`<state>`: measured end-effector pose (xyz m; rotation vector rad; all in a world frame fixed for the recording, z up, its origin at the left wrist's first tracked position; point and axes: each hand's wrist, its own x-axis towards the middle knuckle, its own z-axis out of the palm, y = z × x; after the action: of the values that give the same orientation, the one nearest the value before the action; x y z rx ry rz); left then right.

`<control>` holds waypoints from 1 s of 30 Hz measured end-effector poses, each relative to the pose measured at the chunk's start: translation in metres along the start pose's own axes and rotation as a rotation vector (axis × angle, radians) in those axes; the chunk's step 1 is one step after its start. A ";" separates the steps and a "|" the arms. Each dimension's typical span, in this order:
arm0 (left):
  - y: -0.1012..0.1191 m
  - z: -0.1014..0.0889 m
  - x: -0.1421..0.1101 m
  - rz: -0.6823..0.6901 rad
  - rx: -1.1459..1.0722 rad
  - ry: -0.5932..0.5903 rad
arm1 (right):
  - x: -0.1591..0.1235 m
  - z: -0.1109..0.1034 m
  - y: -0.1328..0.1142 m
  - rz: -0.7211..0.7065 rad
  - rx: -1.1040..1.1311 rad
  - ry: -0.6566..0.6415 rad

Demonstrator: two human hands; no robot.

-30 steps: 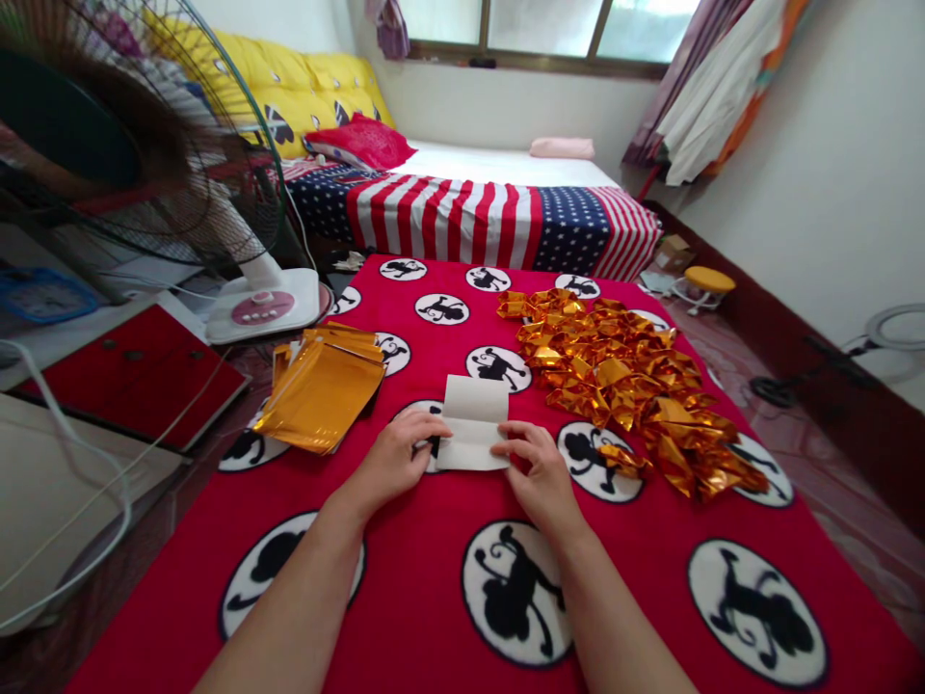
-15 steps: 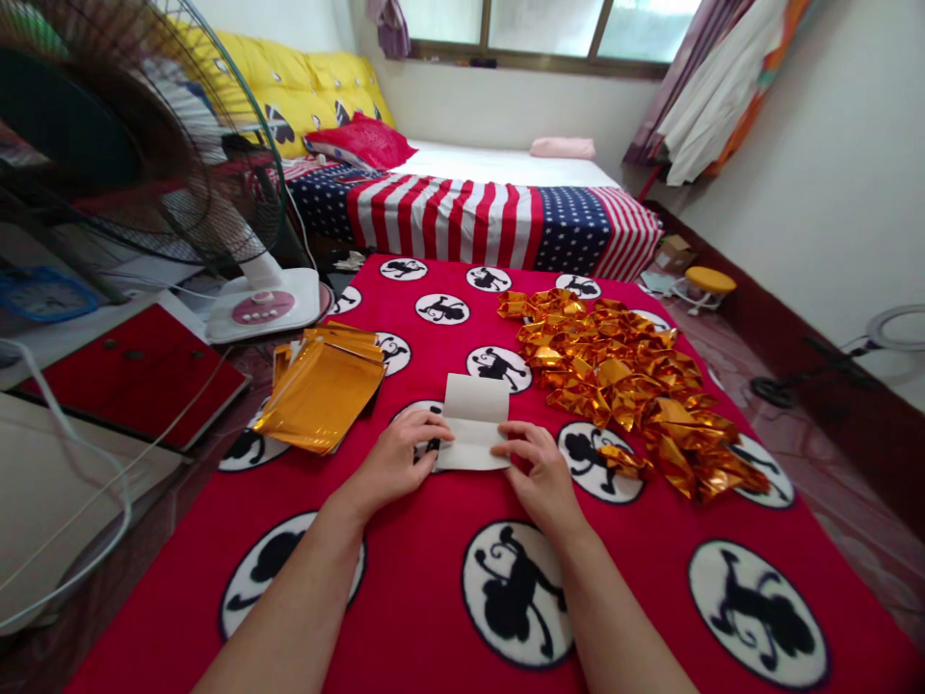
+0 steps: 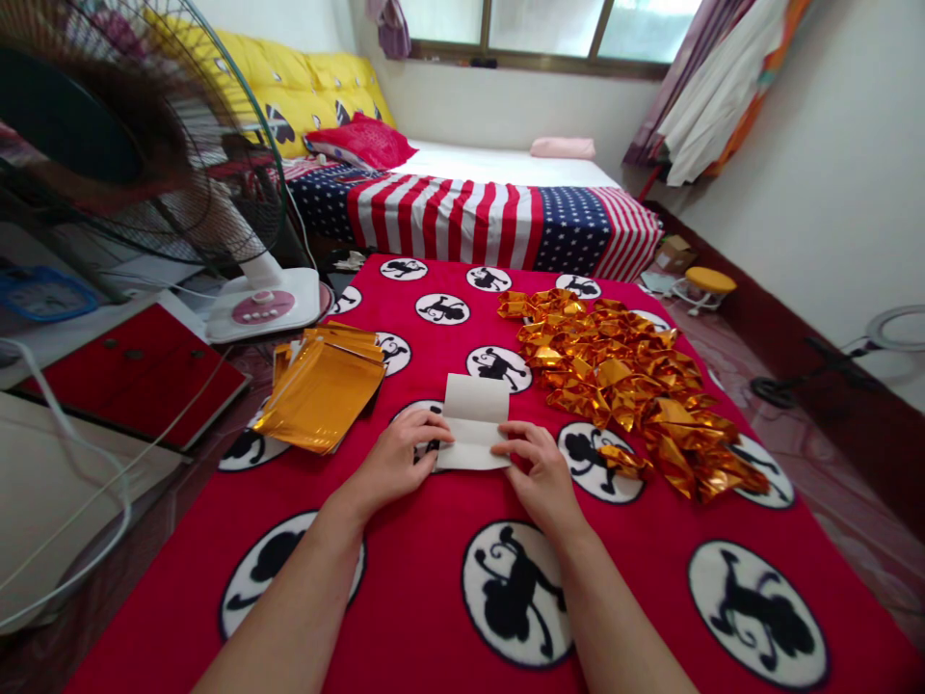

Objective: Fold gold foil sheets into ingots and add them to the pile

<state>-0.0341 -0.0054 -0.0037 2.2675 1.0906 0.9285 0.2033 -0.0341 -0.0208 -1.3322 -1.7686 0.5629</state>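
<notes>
A white sheet of paper (image 3: 475, 397) lies on the red cloth in front of me, with a crease across its middle and its near part slightly raised. My left hand (image 3: 401, 448) grips its left edge between thumb and fingers. On the opposite edge, my right hand (image 3: 536, 472) pinches the sheet near its lower corner. To the left rests a stack of gold foil sheets (image 3: 325, 386). A heap of folded gold foil pieces (image 3: 614, 366) spreads over the right side, and one small gold piece (image 3: 625, 461) lies nearest my right hand.
The red cloth (image 3: 405, 598) with monkey prints covers the surface under my hands. A fan (image 3: 264, 304) stands at the left beside a red panel (image 3: 137, 371). Beyond is a bed with a striped, starred cover (image 3: 462, 217). A yellow stool (image 3: 709, 280) is at the right.
Both hands and the paper stay almost exactly where they were. Only the fan's head has turned slightly.
</notes>
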 end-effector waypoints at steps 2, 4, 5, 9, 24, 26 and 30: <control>-0.001 0.000 0.000 -0.003 -0.002 -0.003 | 0.000 0.000 0.000 0.004 0.000 0.000; -0.001 0.000 0.000 -0.008 -0.005 -0.007 | 0.000 0.000 -0.001 0.002 -0.001 0.001; -0.001 0.000 0.000 -0.010 -0.005 -0.008 | 0.000 0.000 -0.001 0.001 0.000 0.001; -0.001 0.000 0.000 -0.001 0.008 -0.002 | 0.001 0.000 -0.002 0.000 0.007 0.004; -0.003 0.004 0.002 -0.037 -0.024 0.010 | 0.002 0.001 -0.001 0.014 0.016 0.028; -0.004 0.007 0.004 -0.064 -0.025 0.039 | 0.003 0.003 -0.001 0.024 0.030 0.048; -0.005 0.015 0.010 -0.115 -0.015 0.122 | 0.007 0.008 -0.002 0.083 0.041 0.102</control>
<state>-0.0215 0.0036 -0.0132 2.1353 1.2478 1.0358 0.1952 -0.0267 -0.0214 -1.3866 -1.6171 0.5640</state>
